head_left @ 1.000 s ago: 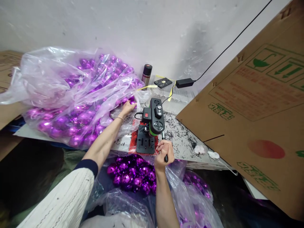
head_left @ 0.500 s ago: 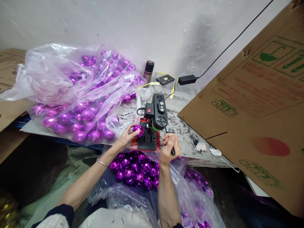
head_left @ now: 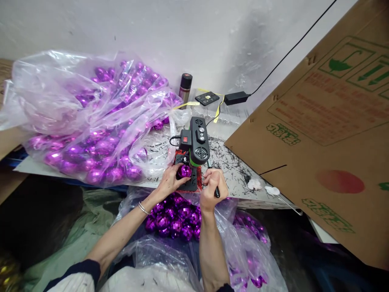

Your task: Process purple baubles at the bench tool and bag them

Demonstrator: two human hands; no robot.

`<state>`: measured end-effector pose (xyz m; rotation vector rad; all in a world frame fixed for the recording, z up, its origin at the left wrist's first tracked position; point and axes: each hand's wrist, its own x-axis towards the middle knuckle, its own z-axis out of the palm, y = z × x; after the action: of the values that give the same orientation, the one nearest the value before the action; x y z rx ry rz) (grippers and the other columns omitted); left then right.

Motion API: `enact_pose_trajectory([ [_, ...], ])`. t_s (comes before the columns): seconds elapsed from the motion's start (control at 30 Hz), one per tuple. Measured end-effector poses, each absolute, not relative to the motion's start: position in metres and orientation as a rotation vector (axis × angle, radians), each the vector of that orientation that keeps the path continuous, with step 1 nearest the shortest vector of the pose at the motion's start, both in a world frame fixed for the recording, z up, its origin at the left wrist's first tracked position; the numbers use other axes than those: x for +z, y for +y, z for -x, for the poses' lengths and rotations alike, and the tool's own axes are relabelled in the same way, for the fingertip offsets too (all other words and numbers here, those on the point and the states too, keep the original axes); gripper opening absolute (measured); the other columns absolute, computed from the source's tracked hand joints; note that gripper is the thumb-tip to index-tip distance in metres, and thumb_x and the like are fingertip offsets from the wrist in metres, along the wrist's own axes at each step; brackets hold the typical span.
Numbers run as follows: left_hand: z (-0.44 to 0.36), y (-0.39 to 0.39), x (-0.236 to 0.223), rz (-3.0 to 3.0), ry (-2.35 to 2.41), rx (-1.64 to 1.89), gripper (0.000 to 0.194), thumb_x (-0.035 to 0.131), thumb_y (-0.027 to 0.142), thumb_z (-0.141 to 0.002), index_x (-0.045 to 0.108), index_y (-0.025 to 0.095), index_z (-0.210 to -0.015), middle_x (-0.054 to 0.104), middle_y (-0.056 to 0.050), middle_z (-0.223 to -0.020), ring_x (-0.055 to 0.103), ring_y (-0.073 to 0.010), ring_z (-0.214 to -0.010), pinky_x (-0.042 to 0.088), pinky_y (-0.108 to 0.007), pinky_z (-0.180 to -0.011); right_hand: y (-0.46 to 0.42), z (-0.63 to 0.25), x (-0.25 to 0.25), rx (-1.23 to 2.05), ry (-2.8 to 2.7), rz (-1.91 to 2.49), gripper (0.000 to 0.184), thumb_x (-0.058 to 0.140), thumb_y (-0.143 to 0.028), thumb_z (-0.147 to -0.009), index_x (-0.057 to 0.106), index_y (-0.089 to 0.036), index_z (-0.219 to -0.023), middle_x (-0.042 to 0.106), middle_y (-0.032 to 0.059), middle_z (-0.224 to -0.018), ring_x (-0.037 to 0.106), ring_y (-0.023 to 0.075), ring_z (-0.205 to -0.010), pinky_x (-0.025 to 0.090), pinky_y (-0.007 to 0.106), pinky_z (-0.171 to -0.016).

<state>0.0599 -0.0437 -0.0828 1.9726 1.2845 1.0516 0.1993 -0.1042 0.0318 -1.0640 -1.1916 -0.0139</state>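
My left hand (head_left: 170, 179) grips a shiny purple faceted ball (head_left: 184, 171) between thumb and fingers. The ball is over the black slotted base plate (head_left: 191, 185) of a small bench drill press, under and just left of its head. My right hand (head_left: 214, 188) is closed in a fist around the black-tipped lever handle (head_left: 216, 192) on the right side of the drill press (head_left: 199, 140). The drill's tip is hidden behind the head and the ball. More purple balls (head_left: 174, 221) lie in a plastic bag on my lap, below my hands.
A large clear bag of purple balls (head_left: 91, 150) covers the left of the table. A dark flask (head_left: 185, 90), a phone (head_left: 207, 98) and a black power adapter (head_left: 236, 98) stand by the wall. A big cardboard carton (head_left: 319, 134) leans in from the right. Black shavings (head_left: 225, 158) litter the tabletop.
My left hand has moved the purple ball rightward, from the left edge of the base plate to over it, under the drill head. My right hand keeps its grip on the lever.
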Motion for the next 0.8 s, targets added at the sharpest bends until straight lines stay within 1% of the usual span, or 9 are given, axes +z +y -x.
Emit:
enact_pose_trajectory([
  [0.13,-0.066,-0.046,-0.085,-2.047,1.295,1.074,0.058,0.090,0.045,-0.085,0.069,0.022,-0.133,0.080,-0.013,-0.124,0.076,-0.0358,-0.117,0.061,-0.050,-0.104,-0.106,-0.200,0.031,-0.003,-1.197,1.060,0.044,0.047,-0.027,-0.112,0.051,-0.023,-0.068,0.055,-0.0027,-0.065,0.061,0.0135,-0.066,0.046,0.030,-0.064],
  [0.27,-0.075,-0.051,-0.088,-2.034,1.339,1.119,0.059,0.091,0.046,-0.084,0.068,0.023,-0.133,0.078,-0.012,-0.126,0.074,-0.0350,-0.121,0.058,-0.050,-0.106,-0.108,-0.201,0.030,0.019,-1.209,1.080,0.043,0.046,-0.027,-0.111,0.051,-0.024,-0.069,0.056,-0.0025,-0.067,0.061,0.0138,-0.068,0.047,0.031,-0.066],
  [0.4,-0.084,-0.053,-0.097,-1.999,1.346,1.180,0.063,0.090,0.046,-0.086,0.066,0.023,-0.139,0.077,-0.012,-0.133,0.072,-0.0333,-0.126,0.056,-0.048,-0.110,-0.109,-0.201,0.029,0.028,-1.200,1.076,0.043,0.047,-0.026,-0.111,0.053,-0.023,-0.069,0.058,-0.0021,-0.068,0.061,0.0132,-0.067,0.047,0.030,-0.065],
  [0.53,-0.088,-0.052,-0.106,-1.993,1.385,1.202,0.065,0.088,0.046,-0.089,0.064,0.021,-0.143,0.078,-0.013,-0.133,0.074,-0.0327,-0.123,0.055,-0.048,-0.110,-0.110,-0.201,0.027,0.021,-1.205,1.084,0.042,0.047,-0.026,-0.111,0.054,-0.023,-0.069,0.058,-0.0022,-0.067,0.062,0.0135,-0.067,0.048,0.030,-0.064],
  [0.67,-0.079,-0.043,-0.102,-2.028,1.317,1.121,0.064,0.085,0.047,-0.092,0.062,0.020,-0.145,0.078,-0.014,-0.132,0.074,-0.0327,-0.123,0.055,-0.049,-0.110,-0.109,-0.200,0.025,0.010,-1.201,1.049,0.042,0.047,-0.024,-0.111,0.054,-0.023,-0.069,0.058,-0.0023,-0.067,0.062,0.0131,-0.067,0.047,0.029,-0.063],
  [0.8,-0.069,-0.034,-0.093,-2.130,1.201,0.959,0.061,0.085,0.052,-0.091,0.066,0.020,-0.140,0.078,-0.014,-0.129,0.072,-0.0345,-0.124,0.053,-0.051,-0.112,-0.109,-0.200,0.024,0.004,-1.201,1.052,0.041,0.047,-0.023,-0.110,0.053,-0.023,-0.069,0.058,-0.0024,-0.066,0.062,0.0135,-0.066,0.047,0.030,-0.062],
])
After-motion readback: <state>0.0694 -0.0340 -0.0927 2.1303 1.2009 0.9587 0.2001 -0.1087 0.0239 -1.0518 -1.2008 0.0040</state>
